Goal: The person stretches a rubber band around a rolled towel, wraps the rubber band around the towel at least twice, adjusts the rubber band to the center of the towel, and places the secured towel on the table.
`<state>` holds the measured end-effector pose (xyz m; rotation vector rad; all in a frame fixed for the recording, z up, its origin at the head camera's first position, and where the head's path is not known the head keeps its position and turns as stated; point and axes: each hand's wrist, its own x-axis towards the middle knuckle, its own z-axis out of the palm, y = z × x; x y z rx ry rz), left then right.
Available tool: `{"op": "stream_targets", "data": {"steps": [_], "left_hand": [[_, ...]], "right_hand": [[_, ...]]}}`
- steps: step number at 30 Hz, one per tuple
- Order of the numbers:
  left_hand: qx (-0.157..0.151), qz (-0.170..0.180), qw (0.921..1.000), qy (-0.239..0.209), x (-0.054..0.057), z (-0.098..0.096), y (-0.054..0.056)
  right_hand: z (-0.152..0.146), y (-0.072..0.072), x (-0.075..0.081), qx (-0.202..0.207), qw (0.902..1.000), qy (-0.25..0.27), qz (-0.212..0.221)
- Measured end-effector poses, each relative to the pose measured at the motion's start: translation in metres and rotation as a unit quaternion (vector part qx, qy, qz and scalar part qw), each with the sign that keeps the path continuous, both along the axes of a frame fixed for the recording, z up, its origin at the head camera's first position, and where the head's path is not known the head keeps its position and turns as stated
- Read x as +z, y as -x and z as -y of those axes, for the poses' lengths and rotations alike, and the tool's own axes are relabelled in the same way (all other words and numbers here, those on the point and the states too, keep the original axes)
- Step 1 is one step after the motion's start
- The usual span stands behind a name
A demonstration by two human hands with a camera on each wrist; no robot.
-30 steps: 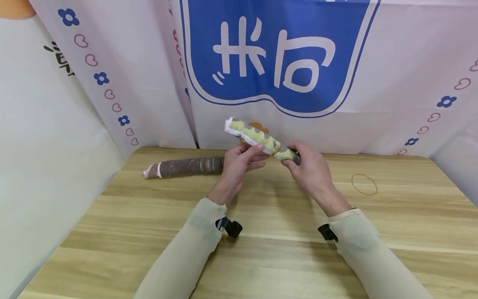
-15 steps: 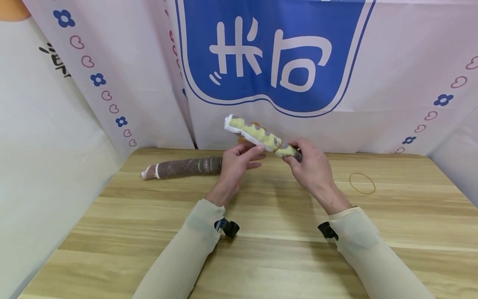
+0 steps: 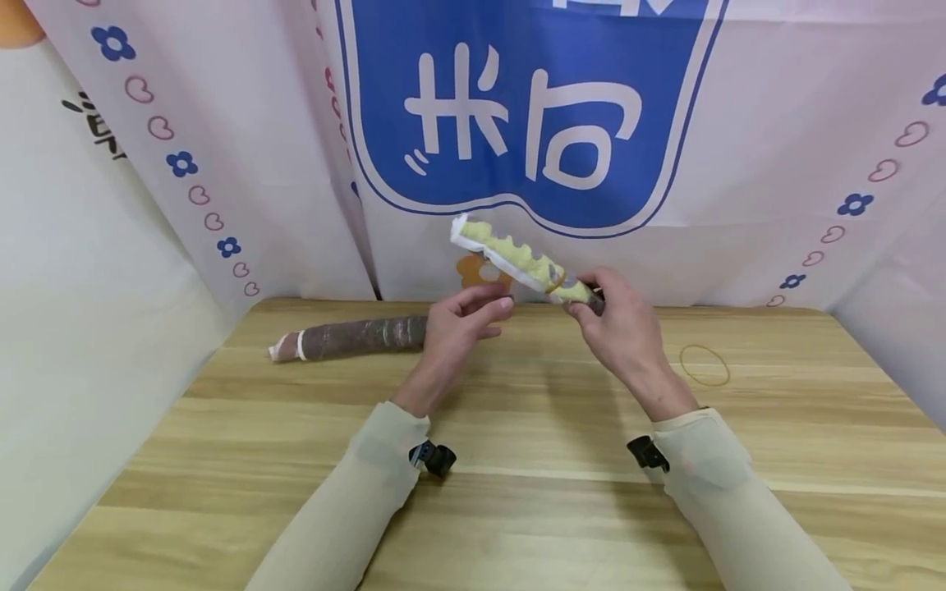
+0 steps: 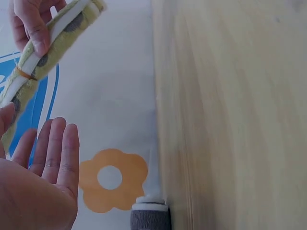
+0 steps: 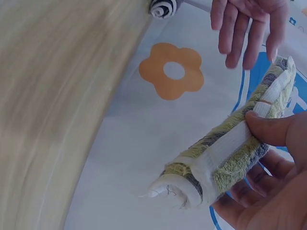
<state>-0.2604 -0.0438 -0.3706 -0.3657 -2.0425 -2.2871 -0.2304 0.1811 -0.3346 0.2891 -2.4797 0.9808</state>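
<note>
My right hand point(image 3: 622, 332) grips one end of a rolled towel point(image 3: 517, 256), yellow-green with grey spots and a white edge strip. It is held tilted above the table, its far end up and to the left. A rubber band point(image 3: 556, 283) circles the roll, also visible in the left wrist view as an orange band point(image 4: 25, 73). In the right wrist view the thumb presses on the white strip, with the fingers beneath. My left hand point(image 3: 460, 328), apart from the roll in the head view, has its fingers extended, as the left wrist view shows.
A brown-grey rolled towel point(image 3: 355, 337) with a white stripe lies at the table's back left, partly behind the left hand. A loose rubber band point(image 3: 681, 359) rests on the wooden table point(image 3: 547, 509) to the right. Printed cloth point(image 3: 761, 164) hangs behind the table's back edge.
My left hand has come off the spotted towel and moved left and down. The right hand still holds the roll, whose free end is slightly higher. The view has shifted a little.
</note>
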Motion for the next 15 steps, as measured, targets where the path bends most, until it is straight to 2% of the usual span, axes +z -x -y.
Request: {"op": "stream_targets", "data": {"steps": [8,15], "left_hand": [[0.003,-0.031,0.9980,0.055,-0.007,0.018,-0.004],[0.012,-0.061,0.9867,0.150,-0.006,0.040,0.000]], "right_hand": [[-0.010,0.000,0.003,-0.012,0.9999,-0.005,-0.002],[-0.028,0.002,0.002,-0.014,0.9991,-0.039,-0.011]]}}
